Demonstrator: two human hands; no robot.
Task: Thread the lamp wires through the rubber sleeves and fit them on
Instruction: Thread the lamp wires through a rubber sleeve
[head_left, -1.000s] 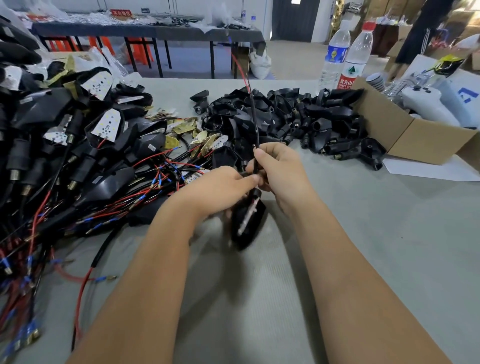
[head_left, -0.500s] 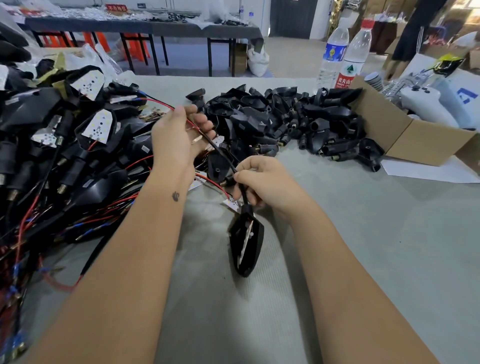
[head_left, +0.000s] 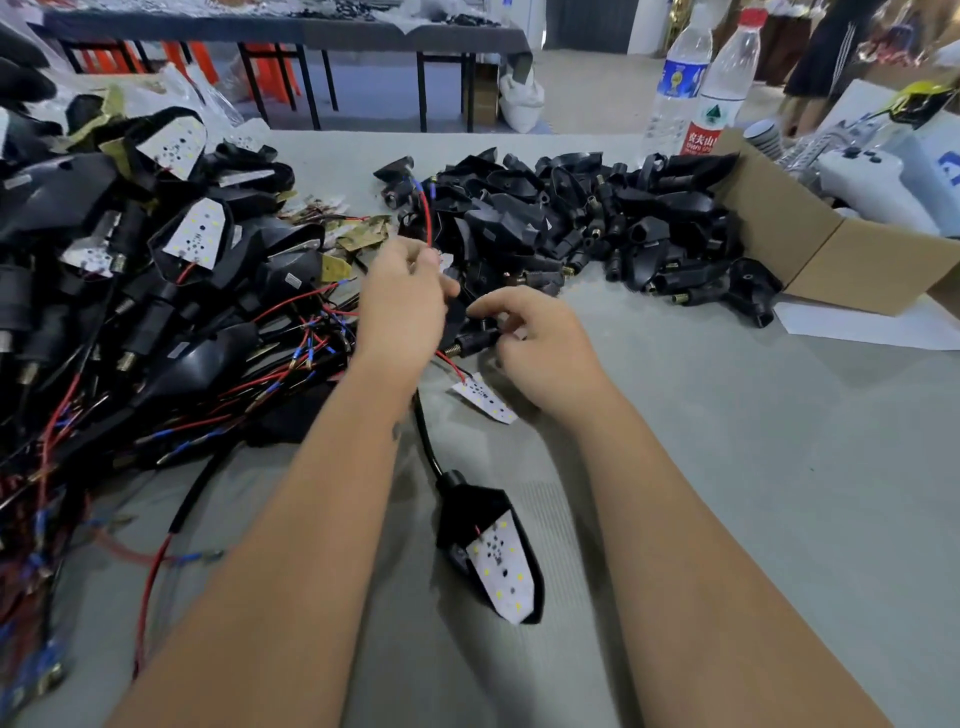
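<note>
Here a red lamp wire (head_left: 427, 215) is being fed into a black rubber sleeve (head_left: 475, 340) at mid-frame.

The wire is pinched by the left hand (head_left: 402, 306), its fingers closed on the strand, which rises toward the upper middle; the sleeve, with its threaded brass end, is gripped by the curled fingers of the right hand (head_left: 540, 348). The step is probably best done with the sleeve held steady and in line while the thin, limp wire is drawn through without kinking. A small white LED board (head_left: 483, 397) dangles just below on red leads. Lower centre, a finished lamp (head_left: 491, 551) lies on the grey woven mat (head_left: 753, 493), glossy and wedge-shaped. Matte black housings (head_left: 571, 218) are heaped at upper centre, beside a cardboard box (head_left: 831, 249).
</note>
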